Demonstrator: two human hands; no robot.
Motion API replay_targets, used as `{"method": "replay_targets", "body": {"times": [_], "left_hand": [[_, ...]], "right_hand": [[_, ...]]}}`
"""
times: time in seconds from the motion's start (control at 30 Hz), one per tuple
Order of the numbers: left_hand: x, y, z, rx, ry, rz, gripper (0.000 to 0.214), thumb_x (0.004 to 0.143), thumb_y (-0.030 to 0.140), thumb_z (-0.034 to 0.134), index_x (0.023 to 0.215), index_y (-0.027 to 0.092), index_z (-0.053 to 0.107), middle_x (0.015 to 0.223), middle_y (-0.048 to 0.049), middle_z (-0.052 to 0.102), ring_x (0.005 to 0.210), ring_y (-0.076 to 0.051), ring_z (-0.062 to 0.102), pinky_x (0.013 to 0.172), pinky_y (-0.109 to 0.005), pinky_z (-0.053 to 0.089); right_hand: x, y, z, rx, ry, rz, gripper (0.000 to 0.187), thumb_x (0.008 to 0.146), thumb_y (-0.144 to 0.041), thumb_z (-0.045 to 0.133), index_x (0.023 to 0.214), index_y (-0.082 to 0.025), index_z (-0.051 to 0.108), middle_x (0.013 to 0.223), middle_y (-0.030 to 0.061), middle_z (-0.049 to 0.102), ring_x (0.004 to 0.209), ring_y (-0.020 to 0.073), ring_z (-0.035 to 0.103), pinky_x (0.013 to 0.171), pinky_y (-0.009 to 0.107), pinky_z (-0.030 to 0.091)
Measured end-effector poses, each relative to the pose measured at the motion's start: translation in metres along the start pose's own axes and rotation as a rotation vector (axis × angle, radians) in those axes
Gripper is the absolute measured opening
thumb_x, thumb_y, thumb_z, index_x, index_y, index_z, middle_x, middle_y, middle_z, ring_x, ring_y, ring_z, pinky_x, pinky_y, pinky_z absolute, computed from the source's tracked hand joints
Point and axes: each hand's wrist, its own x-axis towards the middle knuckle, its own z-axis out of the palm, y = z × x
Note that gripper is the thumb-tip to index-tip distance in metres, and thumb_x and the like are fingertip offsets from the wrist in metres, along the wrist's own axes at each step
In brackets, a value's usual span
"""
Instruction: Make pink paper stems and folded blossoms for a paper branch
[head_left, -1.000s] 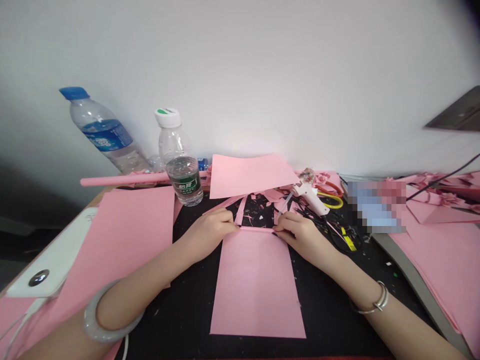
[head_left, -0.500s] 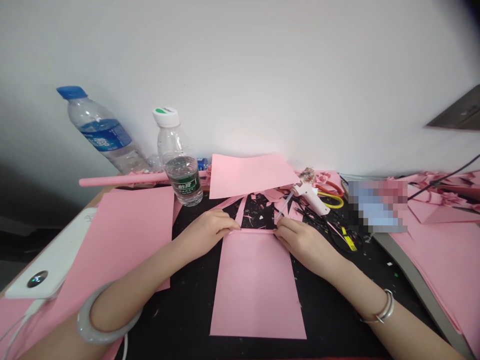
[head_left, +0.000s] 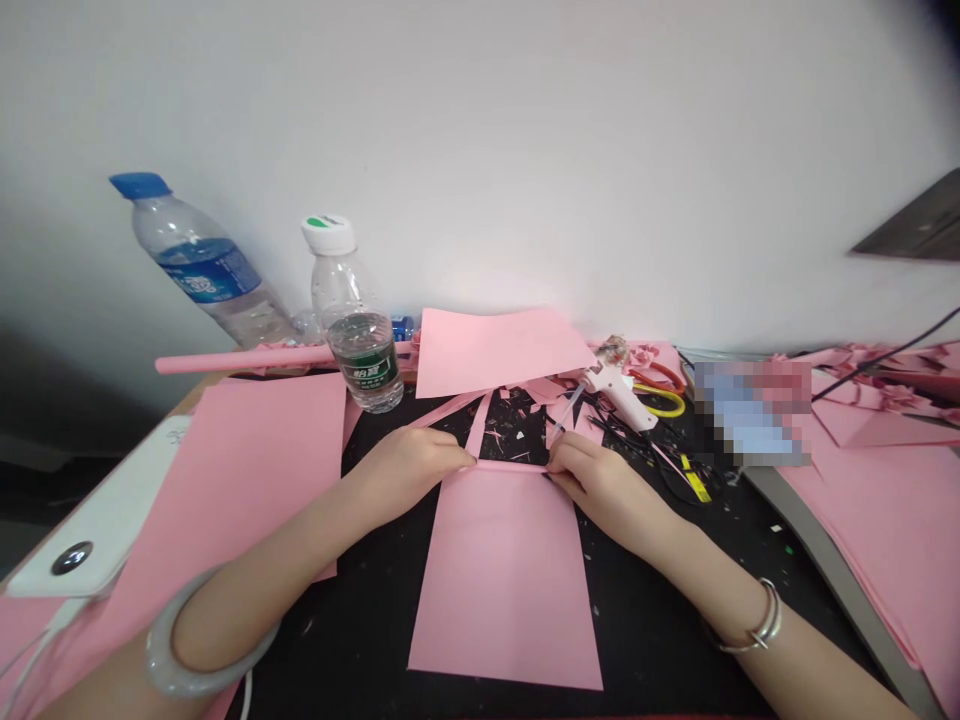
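Note:
A sheet of pink paper lies on the black work surface before me, its far edge rolled into a narrow tube. At the left end of that roll, my left hand pinches the paper between thumb and fingers. My right hand grips the roll's other end, fingers closed. Just beyond the right fingers rests a white glue gun, its clear glue stick pointing toward that hand. Paper scraps are scattered behind the roll.
A water bottle stands behind my left hand; a blue-capped bottle leans at the wall. More pink paper lies left, by a white power bank. At right are yellow-handled scissors, cables, a blurred-out object and stacked pink sheets.
The rolled far edge looks slightly thicker and nearer to me. The sheet's near end has shifted a little left and toward me. Both hands keep hold of the roll.

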Motion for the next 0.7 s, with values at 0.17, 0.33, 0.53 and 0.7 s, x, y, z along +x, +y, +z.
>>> {"method": "replay_targets", "body": {"times": [0.17, 0.33, 0.53, 0.7], "left_hand": [[0.002, 0.004, 0.001, -0.046, 0.009, -0.033, 0.019, 0.087, 0.013, 0.05, 0.088, 0.019, 0.068, 0.091, -0.0005, 0.068, 0.081, -0.013, 0.063, 0.071, -0.022, 0.047], [0.001, 0.004, 0.0, -0.044, -0.006, -0.052, 0.022, 0.085, 0.01, 0.05, 0.077, 0.018, 0.068, 0.081, 0.0001, 0.067, 0.076, -0.013, 0.061, 0.067, -0.023, 0.046], [-0.002, 0.001, 0.002, -0.064, -0.004, -0.041, 0.023, 0.086, 0.009, 0.047, 0.079, 0.017, 0.067, 0.079, -0.0004, 0.066, 0.074, -0.013, 0.06, 0.067, -0.023, 0.045], [0.0, 0.002, 0.001, -0.12, -0.006, -0.044, 0.021, 0.087, 0.013, 0.049, 0.096, 0.02, 0.066, 0.097, -0.0016, 0.066, 0.086, -0.013, 0.06, 0.076, -0.023, 0.046]], "right_hand": [[-0.007, -0.006, 0.001, -0.116, -0.019, -0.063, 0.019, 0.089, -0.01, 0.042, 0.076, -0.016, 0.055, 0.082, 0.0067, 0.053, 0.074, 0.0172, 0.053, 0.066, 0.029, 0.046], [-0.002, 0.0, -0.005, 0.181, 0.059, 0.065, 0.014, 0.079, -0.004, 0.053, 0.074, -0.016, 0.057, 0.078, 0.0025, 0.056, 0.068, 0.0126, 0.055, 0.062, 0.023, 0.046], [0.002, 0.008, -0.002, 0.264, 0.054, 0.155, 0.012, 0.076, -0.005, 0.059, 0.076, -0.016, 0.062, 0.077, 0.0015, 0.058, 0.063, 0.0113, 0.054, 0.057, 0.022, 0.044], [-0.005, 0.0, -0.001, 0.125, 0.043, 0.014, 0.017, 0.084, -0.008, 0.049, 0.072, -0.015, 0.059, 0.081, 0.0046, 0.055, 0.075, 0.0145, 0.056, 0.067, 0.026, 0.046]]}}
